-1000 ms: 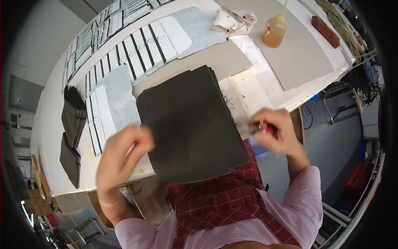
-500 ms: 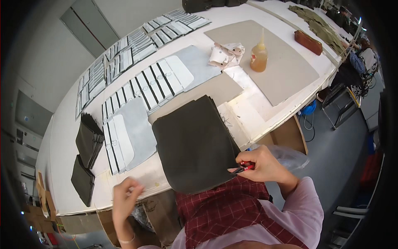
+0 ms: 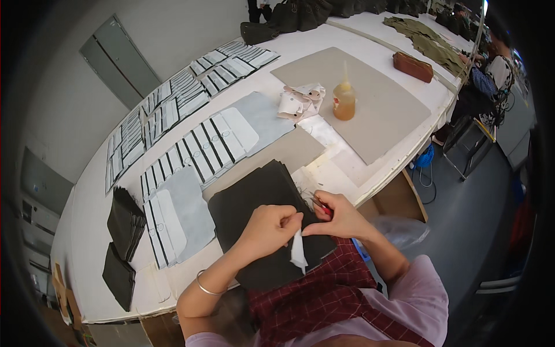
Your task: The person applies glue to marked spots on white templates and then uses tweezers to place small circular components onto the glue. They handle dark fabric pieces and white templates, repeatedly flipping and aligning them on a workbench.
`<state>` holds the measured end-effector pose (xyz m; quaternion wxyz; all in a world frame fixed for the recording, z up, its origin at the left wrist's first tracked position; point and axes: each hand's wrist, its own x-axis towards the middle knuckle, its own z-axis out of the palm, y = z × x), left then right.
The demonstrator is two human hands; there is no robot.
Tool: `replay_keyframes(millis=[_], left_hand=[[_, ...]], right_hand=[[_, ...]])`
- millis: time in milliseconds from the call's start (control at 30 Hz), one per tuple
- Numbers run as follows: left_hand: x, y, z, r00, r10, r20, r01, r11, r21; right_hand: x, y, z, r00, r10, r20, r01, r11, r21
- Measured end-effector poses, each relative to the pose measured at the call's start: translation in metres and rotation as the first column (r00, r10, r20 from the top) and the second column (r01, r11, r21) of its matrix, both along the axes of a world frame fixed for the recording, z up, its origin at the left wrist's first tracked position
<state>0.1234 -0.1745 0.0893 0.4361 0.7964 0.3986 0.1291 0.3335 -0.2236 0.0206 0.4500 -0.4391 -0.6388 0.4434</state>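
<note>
A stack of dark, round-cornered fabric panels (image 3: 254, 199) lies at the table's near edge and reaches over my lap. Above it my left hand (image 3: 267, 230) is closed, its fingertips pinched at the upper end of a narrow white piece (image 3: 298, 254) that hangs over the panels. Whether this is a loose strip or a panel's turned-up underside I cannot tell. Close on its right, my right hand (image 3: 340, 217) holds small red-handled thread snips (image 3: 325, 209), blades pointing away from me. The right thumb reaches toward the white piece.
Striped white-and-black pieces (image 3: 211, 139) lie in rows on the white table. Folded dark panels (image 3: 124, 222) stand at left. Farther off are a bottle of amber liquid (image 3: 344, 104), crumpled pale material (image 3: 300, 103) and a brown pouch (image 3: 413, 66). A person (image 3: 497, 72) sits at right.
My left hand has come from the table's front left onto the stack and pinches the white piece. My right hand, with the snips, has moved up and slightly left. The view has shifted.
</note>
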Motion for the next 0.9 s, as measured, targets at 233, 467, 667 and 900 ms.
replay_keyframes(millis=[233,467,667,900], left_hand=[[-0.029,0.013,-0.021,0.812,0.329,0.482,0.046,0.788,-0.614],[-0.080,0.024,-0.026,0.178,0.658,0.732,-0.108,0.752,-0.650],[-0.064,-0.029,0.066,0.217,0.692,0.689,-0.346,0.715,-0.608],[-0.130,-0.107,-0.044,0.817,0.568,0.097,-0.571,0.821,0.004]], right_hand=[[-0.006,0.009,0.007,0.995,0.047,0.083,-0.040,0.996,-0.081],[-0.002,0.012,0.000,0.993,0.001,0.118,0.006,0.998,-0.059],[0.008,0.004,-0.013,0.971,-0.152,-0.185,0.142,0.988,-0.066],[0.010,0.010,0.010,0.818,-0.301,-0.490,0.368,0.929,0.044]])
